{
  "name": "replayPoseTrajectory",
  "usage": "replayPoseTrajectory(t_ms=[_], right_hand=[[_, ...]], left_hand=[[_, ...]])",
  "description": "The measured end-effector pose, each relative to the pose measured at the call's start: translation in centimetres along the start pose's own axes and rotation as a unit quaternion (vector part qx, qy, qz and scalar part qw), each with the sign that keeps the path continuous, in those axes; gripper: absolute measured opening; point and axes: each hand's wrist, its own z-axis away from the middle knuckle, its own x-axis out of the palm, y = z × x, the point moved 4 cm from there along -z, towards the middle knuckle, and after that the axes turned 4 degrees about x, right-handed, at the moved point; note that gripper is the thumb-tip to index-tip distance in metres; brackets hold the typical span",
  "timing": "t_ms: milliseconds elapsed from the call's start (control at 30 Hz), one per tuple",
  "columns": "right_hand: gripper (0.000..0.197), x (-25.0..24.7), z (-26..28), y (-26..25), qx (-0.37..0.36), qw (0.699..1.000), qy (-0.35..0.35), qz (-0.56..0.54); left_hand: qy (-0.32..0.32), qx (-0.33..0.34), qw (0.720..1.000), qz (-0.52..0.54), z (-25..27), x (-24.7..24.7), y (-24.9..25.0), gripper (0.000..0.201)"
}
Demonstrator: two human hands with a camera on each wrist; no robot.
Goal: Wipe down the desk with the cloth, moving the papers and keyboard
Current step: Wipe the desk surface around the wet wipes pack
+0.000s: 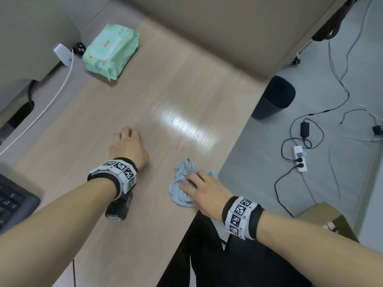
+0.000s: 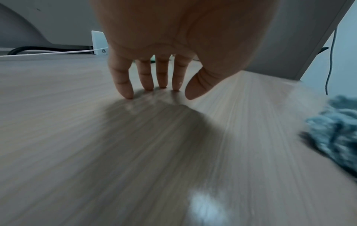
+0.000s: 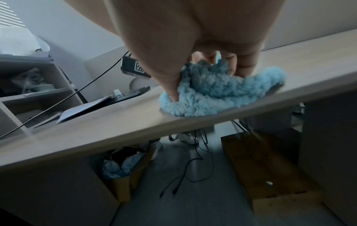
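The cloth (image 1: 183,183) is a small, fluffy pale-blue rag, bunched into a loose heap right at the near edge of the desk (image 1: 165,90), with one fold reaching that edge or just past it in the right wrist view. It looks soft, light and limp, so it should fold to whatever shape the hand gives it and will not slide about under its own weight; the best hold is probably from above, palm spread over the heap with a pinch of pile gathered so it does not roll up or slip off the edge during a stroke. The right hand (image 1: 204,193) has it that way: fingers laid over the top, the thumb (image 3: 170,85) dug into the near side, pressing it to the wood. The left hand (image 1: 128,148) holds nothing; its fingertips (image 2: 128,93) stand on the bare wood, fingers fairly straight, palm raised, well apart from the cloth, likely as a brace. The keyboard (image 1: 12,204) sits at the left end of the desk, and a flat white sheet or pad (image 3: 86,108) lies next to it, possibly the papers. At the far side lie a green pack of wipes (image 1: 110,51) and a white cable (image 1: 56,96).
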Motion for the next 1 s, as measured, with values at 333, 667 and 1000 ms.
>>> replayPoseTrajectory(t_ms=[333, 667, 1000], right_hand=[[0.046, -3.0, -0.8, 11.1, 0.123, 0.990, 0.041, -0.060], [0.040, -10.8, -7.4, 30.1, 0.351, 0.926, 0.121, -0.064], [0.048, -11.0, -10.7, 24.2, 0.368, 0.926, 0.074, -0.031]], left_hand=[[0.030, 0.063, 0.997, 0.016, -0.7, -0.4, 3.8, 0.047], [0.024, 0.056, 0.998, 0.005, -1.9, -0.4, 6.5, 0.054], [-0.007, 0.068, 0.998, -0.004, -1.5, -0.6, 6.2, 0.067]])
